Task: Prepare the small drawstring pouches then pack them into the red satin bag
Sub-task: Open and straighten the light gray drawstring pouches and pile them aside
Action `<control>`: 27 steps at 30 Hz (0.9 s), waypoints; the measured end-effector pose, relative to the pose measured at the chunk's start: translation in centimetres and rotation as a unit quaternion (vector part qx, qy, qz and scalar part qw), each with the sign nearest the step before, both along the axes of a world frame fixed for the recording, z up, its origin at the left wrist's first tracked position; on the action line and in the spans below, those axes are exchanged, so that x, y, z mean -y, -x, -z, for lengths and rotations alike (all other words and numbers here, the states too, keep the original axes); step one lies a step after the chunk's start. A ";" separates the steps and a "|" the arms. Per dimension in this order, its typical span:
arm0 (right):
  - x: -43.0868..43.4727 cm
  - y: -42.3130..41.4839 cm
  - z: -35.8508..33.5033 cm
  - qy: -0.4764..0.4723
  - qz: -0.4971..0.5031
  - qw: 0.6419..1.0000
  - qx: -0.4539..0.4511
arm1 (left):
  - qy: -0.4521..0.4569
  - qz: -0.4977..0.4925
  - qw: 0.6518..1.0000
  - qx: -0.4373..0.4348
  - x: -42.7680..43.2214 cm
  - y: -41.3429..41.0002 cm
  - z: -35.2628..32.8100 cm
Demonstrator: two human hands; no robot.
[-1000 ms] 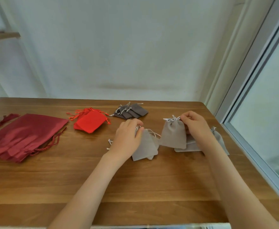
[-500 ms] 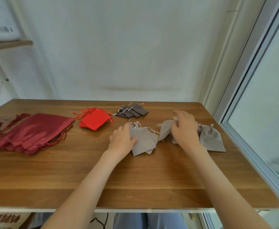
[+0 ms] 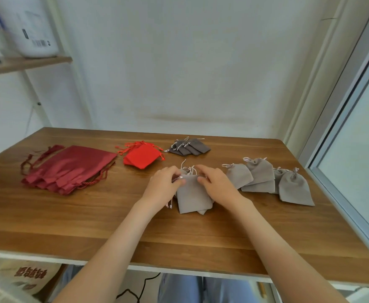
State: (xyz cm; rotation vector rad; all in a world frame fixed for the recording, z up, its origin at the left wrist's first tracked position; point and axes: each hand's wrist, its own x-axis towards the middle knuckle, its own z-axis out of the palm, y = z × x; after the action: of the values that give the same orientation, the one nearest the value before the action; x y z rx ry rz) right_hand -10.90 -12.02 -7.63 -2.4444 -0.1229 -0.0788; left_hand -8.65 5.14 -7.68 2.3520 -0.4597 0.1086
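Note:
A small stack of light grey drawstring pouches lies flat mid-table. My left hand pinches the top pouch at its upper left corner by the drawstring. My right hand pinches the same pouch at its upper right corner. Several cinched light grey pouches lie in a row to the right. A pile of dark red satin bags lies at the left of the table. Bright red small pouches and dark grey small pouches sit further back.
The wooden table ends at a window frame on the right and a white wall behind. A shelf with a white container hangs at upper left. A printed sack stands under the table's front edge.
My right hand let go of the cinched pouch, left it in the row on the right, and moved left to the flat stack. Both hands now pinch the top pouch's upper edge.

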 end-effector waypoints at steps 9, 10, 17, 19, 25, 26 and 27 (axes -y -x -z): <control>0.1 0.4 -0.9 -0.111 0.027 0.993 -0.010 | 0.042 -0.025 0.999 0.007 -1.0 0.2 -1.0; 0.2 0.6 -1.2 -0.108 0.017 0.994 -0.011 | 0.029 -0.026 0.999 0.010 -1.1 0.2 -1.0; 1.6 0.6 -1.6 -0.030 0.011 0.999 -0.001 | -0.015 -0.028 0.999 0.040 -1.8 0.2 -1.0; 2.3 0.6 -1.6 -0.046 0.048 0.998 0.022 | -0.013 -0.032 0.999 0.042 -2.1 0.5 -1.2; 3.8 1.1 -1.2 -0.087 0.116 0.988 0.046 | -0.019 -0.063 0.997 0.034 -3.2 0.4 -1.0; 3.8 1.1 -1.2 -0.086 0.109 0.989 0.043 | -0.009 -0.066 0.997 0.028 -3.3 0.4 -1.2; 3.9 1.2 -1.4 -0.087 0.099 0.991 0.039 | 0.003 -0.067 0.998 0.019 -3.3 0.4 -1.4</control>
State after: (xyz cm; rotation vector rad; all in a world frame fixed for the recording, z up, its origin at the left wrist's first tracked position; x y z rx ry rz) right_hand -12.08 -15.87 -6.27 -2.2723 0.0888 -0.2615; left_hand -9.02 8.42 -6.30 2.3779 -0.3205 0.2172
